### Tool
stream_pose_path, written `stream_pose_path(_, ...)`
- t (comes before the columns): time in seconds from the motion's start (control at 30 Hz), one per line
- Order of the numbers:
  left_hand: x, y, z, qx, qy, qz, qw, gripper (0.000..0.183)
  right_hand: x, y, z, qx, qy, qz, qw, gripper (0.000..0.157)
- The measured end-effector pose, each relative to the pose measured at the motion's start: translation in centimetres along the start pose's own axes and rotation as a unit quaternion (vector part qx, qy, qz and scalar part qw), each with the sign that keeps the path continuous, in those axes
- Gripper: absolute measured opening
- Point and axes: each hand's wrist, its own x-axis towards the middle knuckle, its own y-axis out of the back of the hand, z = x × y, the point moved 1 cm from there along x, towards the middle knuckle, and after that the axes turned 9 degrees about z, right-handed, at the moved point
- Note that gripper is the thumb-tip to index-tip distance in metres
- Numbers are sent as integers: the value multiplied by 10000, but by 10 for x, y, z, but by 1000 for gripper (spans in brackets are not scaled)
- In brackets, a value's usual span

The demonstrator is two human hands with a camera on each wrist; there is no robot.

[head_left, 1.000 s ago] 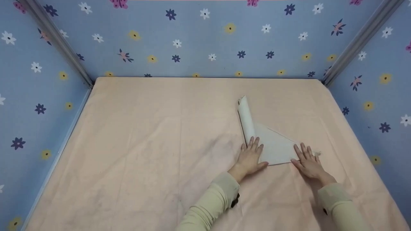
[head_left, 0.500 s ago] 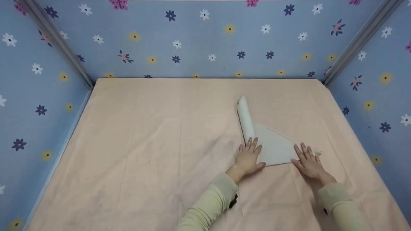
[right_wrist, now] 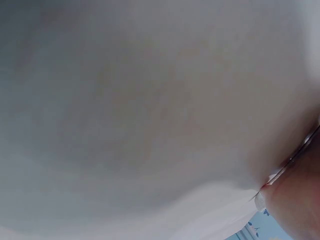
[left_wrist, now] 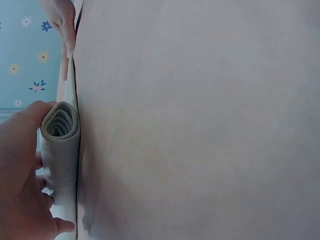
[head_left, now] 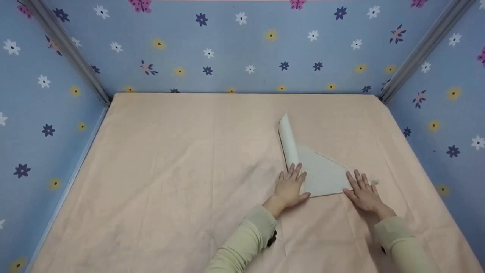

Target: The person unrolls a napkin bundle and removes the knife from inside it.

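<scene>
A pale grey-green cloth (head_left: 324,176) lies to the right of the table's middle, flat and tapering towards the right. Its left side is wound into a long roll (head_left: 288,144), whose spiral end faces the left wrist camera. My left hand (head_left: 290,189) rests over the near end of this roll with fingers spread; in the left wrist view its thumb touches the top of the roll (left_wrist: 60,150). On the cloth's right tip my right hand (head_left: 365,195) presses down with extended fingers. A small tuft (head_left: 374,182) pokes out beside those fingers. The right wrist view shows mostly blurred tabletop.
A peach cover with creases spreads over the table (head_left: 170,170). Blue flowered panels (head_left: 227,45) enclose the back and both sides, with grey posts (head_left: 72,53) at the back corners.
My left hand and the roll have shifted slightly left, and a little more flat cloth shows between the hands. My right hand stays in place.
</scene>
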Motion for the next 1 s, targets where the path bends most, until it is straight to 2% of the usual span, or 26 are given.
stream_pose_path(0.27,-3,2,-3,-233,-28,1,9997,68,0,0,-1,-52,3,-27,10000,64)
stream_pose_path(1.0,-7,6,-11,-433,-103,-16,9990,67,0,0,-1,-23,24,8,10000,64)
